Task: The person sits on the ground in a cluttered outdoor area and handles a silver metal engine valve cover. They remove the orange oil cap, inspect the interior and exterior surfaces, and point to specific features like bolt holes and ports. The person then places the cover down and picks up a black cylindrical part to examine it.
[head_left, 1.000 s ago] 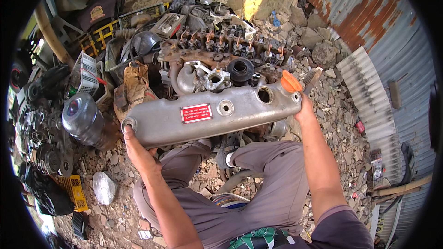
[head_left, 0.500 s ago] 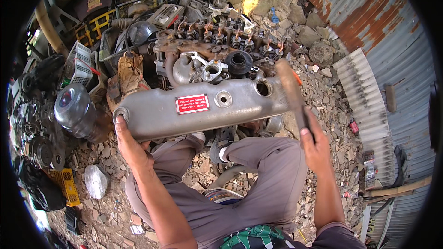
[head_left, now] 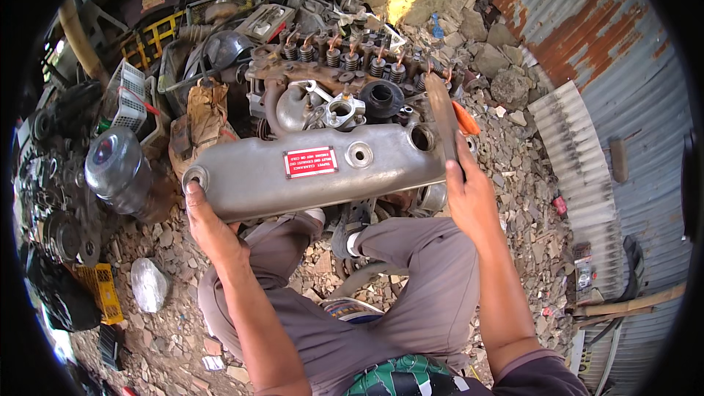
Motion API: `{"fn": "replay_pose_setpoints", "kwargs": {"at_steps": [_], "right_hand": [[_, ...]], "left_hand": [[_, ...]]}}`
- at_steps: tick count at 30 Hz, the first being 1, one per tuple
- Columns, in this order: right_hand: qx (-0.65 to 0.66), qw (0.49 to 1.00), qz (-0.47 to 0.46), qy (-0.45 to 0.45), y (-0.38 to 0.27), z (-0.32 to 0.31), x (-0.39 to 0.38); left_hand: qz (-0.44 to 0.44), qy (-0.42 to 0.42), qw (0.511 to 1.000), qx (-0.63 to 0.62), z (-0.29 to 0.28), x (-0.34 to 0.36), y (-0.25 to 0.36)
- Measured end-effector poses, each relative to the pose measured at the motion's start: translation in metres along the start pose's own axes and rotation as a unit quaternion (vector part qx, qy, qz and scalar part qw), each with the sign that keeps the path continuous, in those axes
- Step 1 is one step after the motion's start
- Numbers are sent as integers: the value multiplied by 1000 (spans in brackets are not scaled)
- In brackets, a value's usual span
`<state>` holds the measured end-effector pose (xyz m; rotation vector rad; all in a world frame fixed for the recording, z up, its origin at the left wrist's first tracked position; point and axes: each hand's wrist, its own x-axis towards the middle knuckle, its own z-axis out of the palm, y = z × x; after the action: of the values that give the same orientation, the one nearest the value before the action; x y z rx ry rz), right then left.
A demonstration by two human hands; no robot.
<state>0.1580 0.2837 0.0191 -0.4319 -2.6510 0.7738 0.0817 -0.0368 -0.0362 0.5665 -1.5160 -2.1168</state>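
A long silver metal cover (head_left: 308, 187) with a red label lies across my view above my legs. My left hand (head_left: 213, 224) is closed on its left end, thumb by the bolt hole. My right hand (head_left: 469, 191) grips a long, flat brownish tool (head_left: 444, 110), held upright at the cover's right end. An orange cap (head_left: 466, 119) shows just right of the tool. Behind the cover sit a cylinder head with springs (head_left: 345, 59), a silver housing (head_left: 343, 110) and a black ring part (head_left: 381, 99).
A clear water jug (head_left: 121, 165), white plastic basket (head_left: 128, 99), cardboard (head_left: 205, 117), yellow crate (head_left: 99, 290) and piled engine parts (head_left: 62, 231) are on the left. Rubble covers the ground (head_left: 539, 279). A rusty corrugated sheet wall (head_left: 609, 44) and bamboo pole (head_left: 631, 301) stand at the right.
My right hand left the cover's right end and took hold of the brownish tool, then moved up and left with it. The cover shifted slightly left; my left hand still holds it.
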Motion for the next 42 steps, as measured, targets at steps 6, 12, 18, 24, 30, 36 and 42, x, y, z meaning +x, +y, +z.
{"fn": "replay_pose_setpoints", "kwargs": {"at_steps": [6,12,18,24,30,36,42], "right_hand": [[-26,999,-10,-25,-1,-27,-59],[-45,999,9,-28,-5,-4,17],[-24,998,-48,-14,-3,-2,-5],[-24,998,-47,-28,2,-22,-52],[-40,999,-26,4,8,5,25],[-13,999,-11,-30,6,-13,-31],[-21,996,-85,-9,16,-15,-24]], "left_hand": [[7,-4,1000,-2,-1,1,-5],[3,-14,1000,-22,-1,5,-7],[6,15,1000,-25,-1,2,-5],[-5,-9,1000,-19,-3,2,-5],[-4,-4,1000,-17,2,4,-7],[-5,-8,1000,9,-5,6,-8],[-12,-4,1000,-14,0,1,-5]]}}
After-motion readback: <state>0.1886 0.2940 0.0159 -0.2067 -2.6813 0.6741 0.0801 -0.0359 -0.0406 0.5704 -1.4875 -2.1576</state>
